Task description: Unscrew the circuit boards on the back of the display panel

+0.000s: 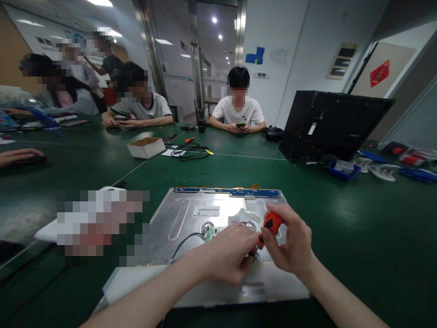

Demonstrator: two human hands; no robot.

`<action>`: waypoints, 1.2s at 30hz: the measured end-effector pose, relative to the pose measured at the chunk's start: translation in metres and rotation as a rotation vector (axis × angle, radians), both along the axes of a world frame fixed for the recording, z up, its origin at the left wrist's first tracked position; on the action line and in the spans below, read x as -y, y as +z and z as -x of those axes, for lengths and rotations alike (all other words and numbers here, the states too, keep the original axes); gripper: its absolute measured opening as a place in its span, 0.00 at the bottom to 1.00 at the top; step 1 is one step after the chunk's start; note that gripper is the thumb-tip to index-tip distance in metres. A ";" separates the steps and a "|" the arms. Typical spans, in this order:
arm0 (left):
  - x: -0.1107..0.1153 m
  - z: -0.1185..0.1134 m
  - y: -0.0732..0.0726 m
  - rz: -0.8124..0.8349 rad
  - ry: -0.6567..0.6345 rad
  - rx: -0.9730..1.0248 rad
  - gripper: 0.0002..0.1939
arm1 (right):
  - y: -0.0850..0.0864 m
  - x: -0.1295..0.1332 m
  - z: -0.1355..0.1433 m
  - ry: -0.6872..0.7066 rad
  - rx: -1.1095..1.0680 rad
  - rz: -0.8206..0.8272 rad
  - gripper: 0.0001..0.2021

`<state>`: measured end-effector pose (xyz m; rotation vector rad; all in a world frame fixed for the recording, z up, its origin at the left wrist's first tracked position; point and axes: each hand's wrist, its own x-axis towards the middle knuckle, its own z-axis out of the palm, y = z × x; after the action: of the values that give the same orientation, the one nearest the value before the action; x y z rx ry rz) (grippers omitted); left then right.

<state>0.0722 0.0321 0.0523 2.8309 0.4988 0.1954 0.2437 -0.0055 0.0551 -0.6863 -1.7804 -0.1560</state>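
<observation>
In my right hand (290,241) is an orange-and-black screwdriver (272,223), its handle gripped by the thumb and fingers and its lower end pointing down to the left. My left hand (232,250) is closed beside that lower end; its fingertips are hidden, so what they pinch does not show. Both hands are over the silver metal back of a display panel (184,209). Along the panel's far edge runs a blue circuit strip (225,192). A small green circuit board (211,233) with a dark cable (182,243) sits partly under my left hand.
Beyond the panel are an open white box (146,148), a coiled black cable (191,152) and another orange-handled tool (189,140). A large black monitor (331,123) stands at the right, near a blue tray (344,170). Several people sit around the green table (358,228).
</observation>
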 end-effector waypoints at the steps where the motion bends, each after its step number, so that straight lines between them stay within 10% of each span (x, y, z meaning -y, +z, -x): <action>1: 0.000 0.000 0.000 0.003 -0.002 0.002 0.09 | 0.000 0.000 0.000 0.003 0.001 0.001 0.22; 36: 0.000 0.001 -0.005 0.030 0.003 -0.002 0.08 | -0.001 0.002 -0.001 -0.013 -0.016 -0.007 0.23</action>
<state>0.0710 0.0322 0.0477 2.8018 0.5019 0.1835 0.2446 -0.0071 0.0540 -0.6925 -1.7591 -0.1656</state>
